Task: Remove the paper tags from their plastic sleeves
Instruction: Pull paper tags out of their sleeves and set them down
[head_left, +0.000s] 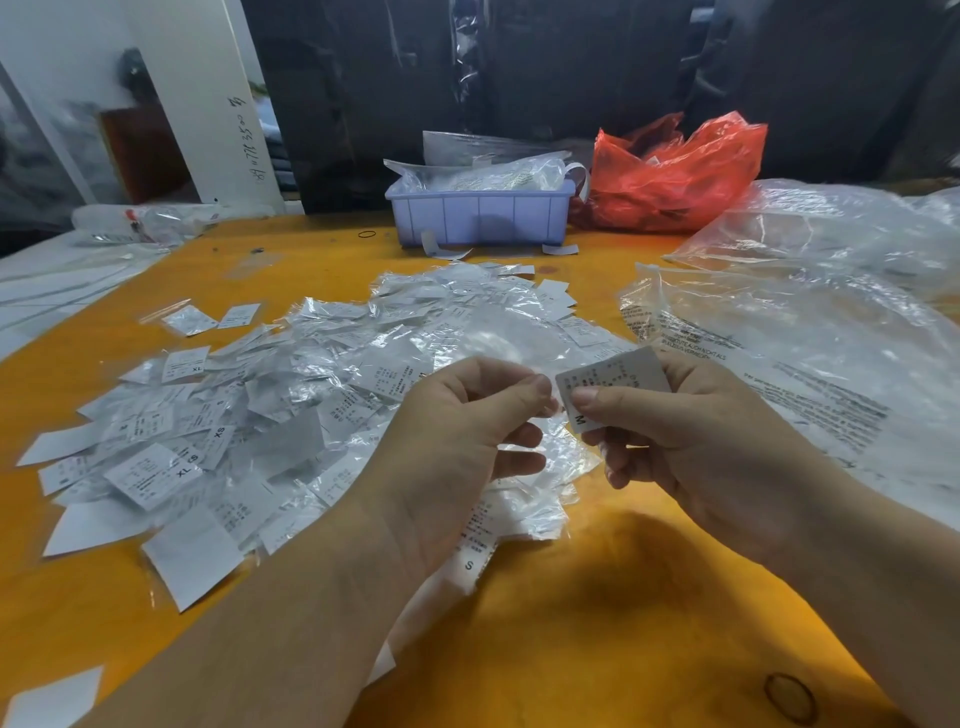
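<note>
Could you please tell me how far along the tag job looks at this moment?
Done: bare tags lie scattered, like the blank one at the near left, though no count is possible. In hand: the right hand pinches an M tag, while the left hand holds a clear sleeve. Left: a big pile of sleeved tags covers the orange table.

Garment packing workroom: an orange desk (597, 597) heaped with size-marked paper tags in sleeves (291, 395), a lilac sorting bin (480, 217), clear polybags (810, 332), and bagged dark clothing (519, 73) hanging behind.
</note>
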